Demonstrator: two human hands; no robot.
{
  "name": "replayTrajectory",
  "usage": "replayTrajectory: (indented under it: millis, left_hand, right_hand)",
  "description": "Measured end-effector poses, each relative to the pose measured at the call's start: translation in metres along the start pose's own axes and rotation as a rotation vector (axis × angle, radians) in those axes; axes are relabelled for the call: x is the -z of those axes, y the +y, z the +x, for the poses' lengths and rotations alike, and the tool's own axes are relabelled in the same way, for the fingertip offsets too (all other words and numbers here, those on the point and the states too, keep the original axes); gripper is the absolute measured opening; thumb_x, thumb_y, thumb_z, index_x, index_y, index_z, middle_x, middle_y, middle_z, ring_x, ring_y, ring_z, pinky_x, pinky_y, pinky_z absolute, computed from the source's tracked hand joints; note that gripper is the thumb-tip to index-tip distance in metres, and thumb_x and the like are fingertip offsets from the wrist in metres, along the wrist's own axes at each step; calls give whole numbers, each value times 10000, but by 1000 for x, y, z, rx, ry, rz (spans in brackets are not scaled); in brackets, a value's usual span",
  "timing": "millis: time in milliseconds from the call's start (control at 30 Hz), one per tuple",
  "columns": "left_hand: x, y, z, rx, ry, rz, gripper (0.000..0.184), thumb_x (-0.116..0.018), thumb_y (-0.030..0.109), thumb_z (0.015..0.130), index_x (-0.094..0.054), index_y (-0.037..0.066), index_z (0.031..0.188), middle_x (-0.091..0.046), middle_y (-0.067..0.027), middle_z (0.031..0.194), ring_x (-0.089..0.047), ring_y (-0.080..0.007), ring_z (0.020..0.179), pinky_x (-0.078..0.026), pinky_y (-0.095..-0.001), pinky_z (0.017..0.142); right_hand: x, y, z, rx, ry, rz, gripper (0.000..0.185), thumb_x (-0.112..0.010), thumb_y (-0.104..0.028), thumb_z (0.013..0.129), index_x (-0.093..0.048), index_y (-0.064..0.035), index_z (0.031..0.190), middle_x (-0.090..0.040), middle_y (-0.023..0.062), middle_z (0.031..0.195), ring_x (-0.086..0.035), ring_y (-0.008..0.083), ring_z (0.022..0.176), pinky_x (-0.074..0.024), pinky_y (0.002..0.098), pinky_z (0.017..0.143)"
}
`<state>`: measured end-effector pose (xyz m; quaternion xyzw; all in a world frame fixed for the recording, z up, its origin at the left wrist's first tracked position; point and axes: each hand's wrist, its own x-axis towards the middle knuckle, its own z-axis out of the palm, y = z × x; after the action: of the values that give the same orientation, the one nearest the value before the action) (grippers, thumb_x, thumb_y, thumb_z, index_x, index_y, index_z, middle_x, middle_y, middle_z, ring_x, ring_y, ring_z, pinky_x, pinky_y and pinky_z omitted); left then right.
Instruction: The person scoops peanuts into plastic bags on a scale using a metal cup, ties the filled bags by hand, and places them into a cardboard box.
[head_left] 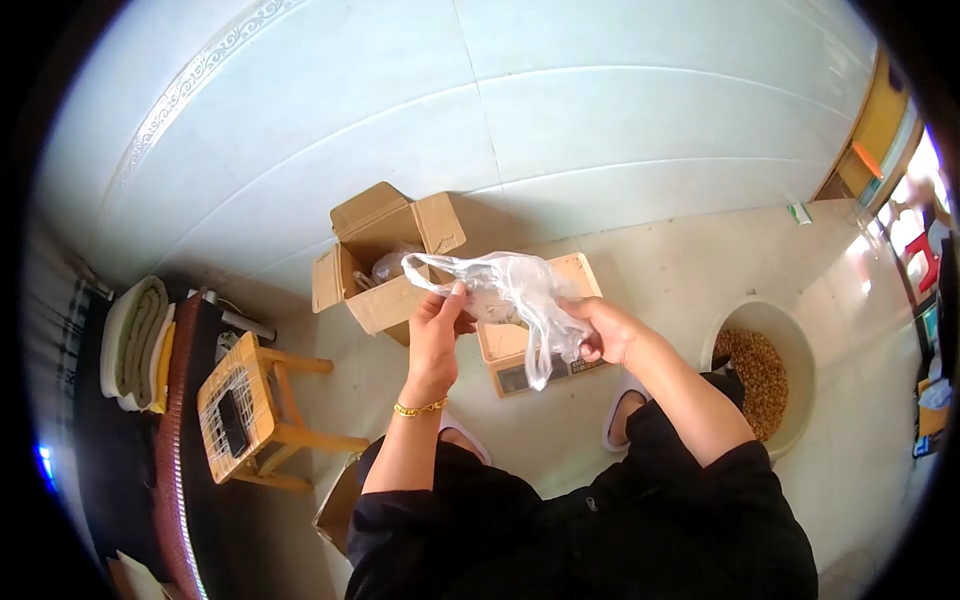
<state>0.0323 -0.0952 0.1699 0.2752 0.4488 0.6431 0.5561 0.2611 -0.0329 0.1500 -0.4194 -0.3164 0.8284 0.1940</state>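
Note:
A thin, see-through white plastic bag [510,285] stretches between my two hands at the centre of the head view. My left hand [438,325] pinches it near a handle loop, which sticks out to the left. On the other side my right hand [605,328] grips the bunched plastic. Whether anything lies inside the bag, I cannot tell. Under it on the floor is a shallow orange-brown box [497,347], partly hidden by the bag. An open cardboard carton [385,308] with raised flaps stands just beyond my left hand and has clear plastic in it.
At the right a pale bucket [800,370] holds many small brown pieces [755,375]. A wooden stool [262,400] with a dark phone-like object [233,422] on it stands at the left. Folded bedding [135,340] lies at the far left. A tiled wall [500,110] rises ahead.

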Motion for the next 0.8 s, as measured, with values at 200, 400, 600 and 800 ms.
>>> replayTrajectory:
  millis: [200, 400, 600, 800]
  left_hand:
    - [9, 11, -5, -10, 126, 332, 176, -563, 189, 879, -591, 24, 824, -619, -56, 731, -591, -133, 608, -473, -260, 561]
    - [-12, 2, -16, 143, -55, 85, 252, -525, 253, 909, -586, 18, 842, -636, -69, 742, -620, -175, 646, -506, -298, 609]
    - [9, 7, -2, -161, 208, 411, 236, -541, 238, 909, -612, 22, 846, -611, -32, 712, -566, -106, 591, -462, -245, 540]
    - [38, 30, 2, -175, 241, 354, 131, -521, 133, 904, -610, 43, 936, -606, -25, 817, -552, -82, 648, -462, -232, 571]
  right_hand:
    - [1, 2, -4, 143, 78, -47, 574, -513, -386, 895, -291, -100, 1340, -481, 138, 1163, -578, 221, 717, -441, 295, 507]
    - [-17, 19, 2, 372, -29, -224, 851, -659, -245, 820, -92, -147, 1446, -347, 172, 1318, -492, 283, 1060, -412, 388, 885]
    - [0, 4, 4, 576, 339, -884, 599, -580, 41, 698, -478, -90, 1274, -592, 163, 994, -589, 271, 898, -467, 333, 787]
    - [28, -15, -12, 617, 758, -1317, 281, -608, -54, 720, -642, -71, 998, -650, 148, 915, -629, 301, 822, -486, 392, 734]
